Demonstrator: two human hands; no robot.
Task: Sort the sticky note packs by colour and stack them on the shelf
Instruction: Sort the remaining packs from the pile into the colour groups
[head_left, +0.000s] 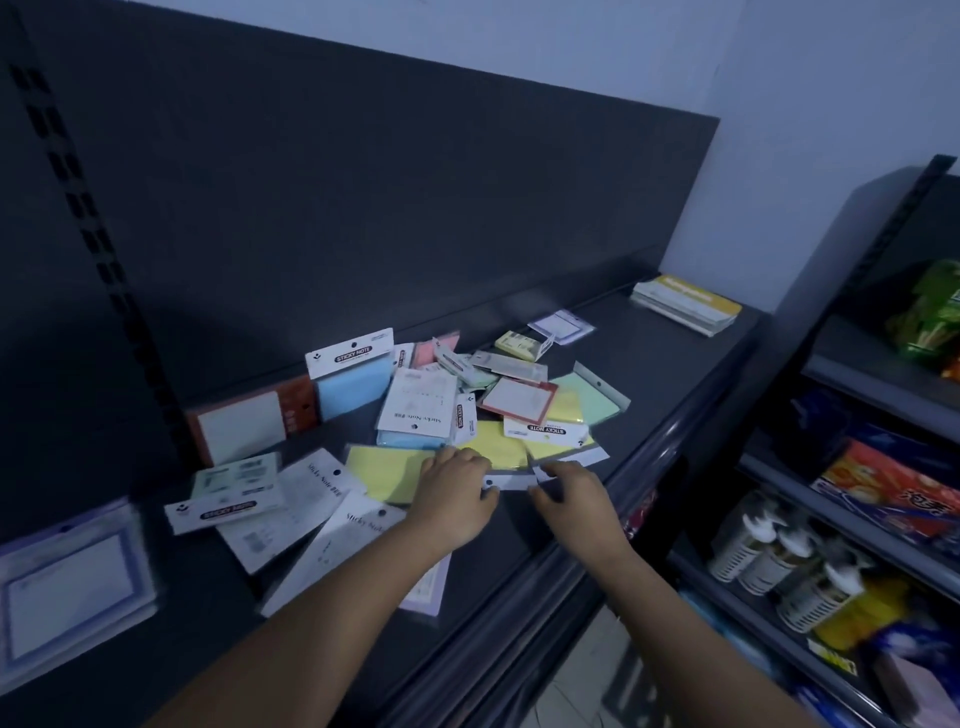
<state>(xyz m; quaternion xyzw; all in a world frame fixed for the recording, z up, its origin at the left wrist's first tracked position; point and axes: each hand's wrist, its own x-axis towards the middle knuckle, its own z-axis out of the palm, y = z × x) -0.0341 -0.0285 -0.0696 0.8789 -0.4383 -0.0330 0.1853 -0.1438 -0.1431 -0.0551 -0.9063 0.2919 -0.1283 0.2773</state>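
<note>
Your left grip lies fingers-down on a yellow pack at the front of the loose pile of sticky note packs on the dark shelf. Your right grip is just beside it, fingertips at a white header strip, too blurred to tell if it pinches. Blue pack and red-framed pack lean upright on the back panel, purple-framed pack far left, yellow-topped stack far right end, and a second rack at your right holds bottles.
</note>
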